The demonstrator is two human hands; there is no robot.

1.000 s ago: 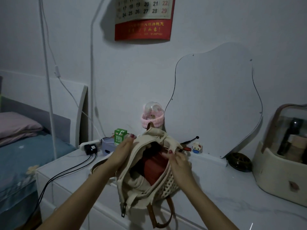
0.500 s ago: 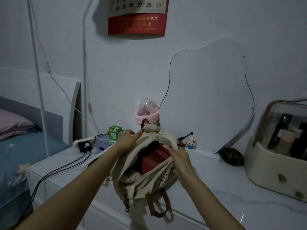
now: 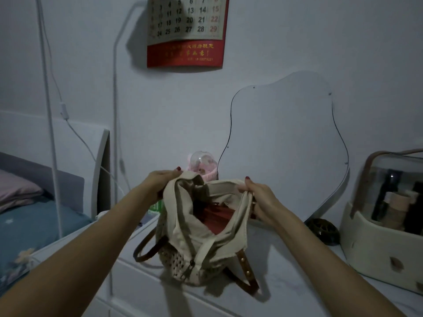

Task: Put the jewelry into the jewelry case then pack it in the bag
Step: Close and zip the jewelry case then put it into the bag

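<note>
Bag (image 3: 206,234) upright at frame centre on the white tabletop (image 3: 297,266), its base close to the front edge at 6 o'clock. Mouth pulled wide between two hands. Left hand (image 3: 158,183) at 10 o'clock of the bag, grip closed on the cloth rim. Right hand (image 3: 258,197) at 2 o'clock, grip pinched on the opposite rim, thumb on top. Red case (image 3: 217,220) down inside the opening, only its upper face visible, the rest buried under cream folds; jewelry itself not visible. Brown strap (image 3: 246,273) trailing from the bag toward 5 o'clock, another looping out at 8 o'clock.

Open tabletop at 4 o'clock of the bag, between it and the cosmetics box (image 3: 384,229), which is cut off by the right frame edge. Dark round dish (image 3: 322,229) at 3 o'clock, just beside the box. Mirror (image 3: 286,145) leaning on the wall at 1 o'clock behind the right hand. Pink dome ornament (image 3: 202,165) at 12 o'clock, partly hidden by the bag rim. Green carton (image 3: 156,205) barely showing behind the left wrist. Bed (image 3: 29,225) at 9 o'clock beyond the tabletop's left edge. Calendar (image 3: 186,30) on the wall, top cropped. Dim light, fine detail hard to read.
</note>
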